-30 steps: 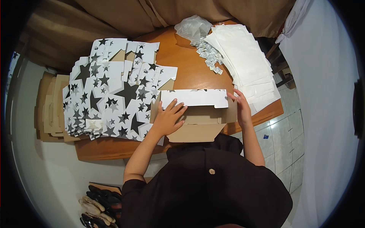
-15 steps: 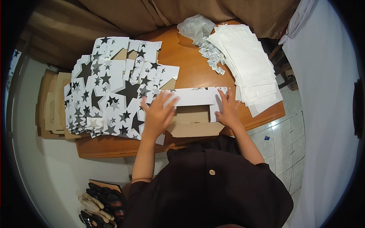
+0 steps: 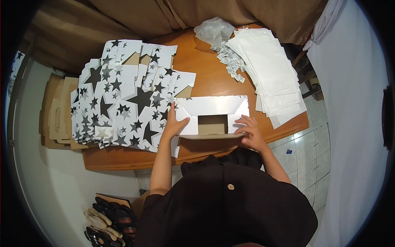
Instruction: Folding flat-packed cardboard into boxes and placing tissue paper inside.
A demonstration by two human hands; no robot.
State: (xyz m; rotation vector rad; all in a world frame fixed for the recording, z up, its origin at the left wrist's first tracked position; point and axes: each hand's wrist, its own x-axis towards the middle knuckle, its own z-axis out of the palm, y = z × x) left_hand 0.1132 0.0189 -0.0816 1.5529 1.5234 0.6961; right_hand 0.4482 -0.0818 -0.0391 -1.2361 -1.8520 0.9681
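A partly folded cardboard box (image 3: 210, 106), white outside and brown inside, stands near the table's front edge. Its white flaps at the back and both sides are turned inward around a rectangular opening. At the front, a brown flap (image 3: 201, 136) appears nearly edge-on. My left hand (image 3: 174, 123) grips the box's left side, thumb over the white side flap and fingers along the outer wall. Around the front right corner, the fingers of my right hand (image 3: 251, 132) are bent, holding the box beside the brown flap.
Flat star-printed cardboard sheets (image 3: 123, 99) are piled on the left of the wooden table (image 3: 205, 84). Plain brown cardboard (image 3: 55, 111) lies beyond them. White paper sheets (image 3: 271, 74), small clear packets (image 3: 231, 61) and a plastic bag (image 3: 214, 32) lie at the back right. Footwear (image 3: 109, 222) sits lower left.
My left hand has moved down to the box's left side, where the left flap is now folded in. The brown front flap has swung upward, and my right hand has shifted to the front corner.
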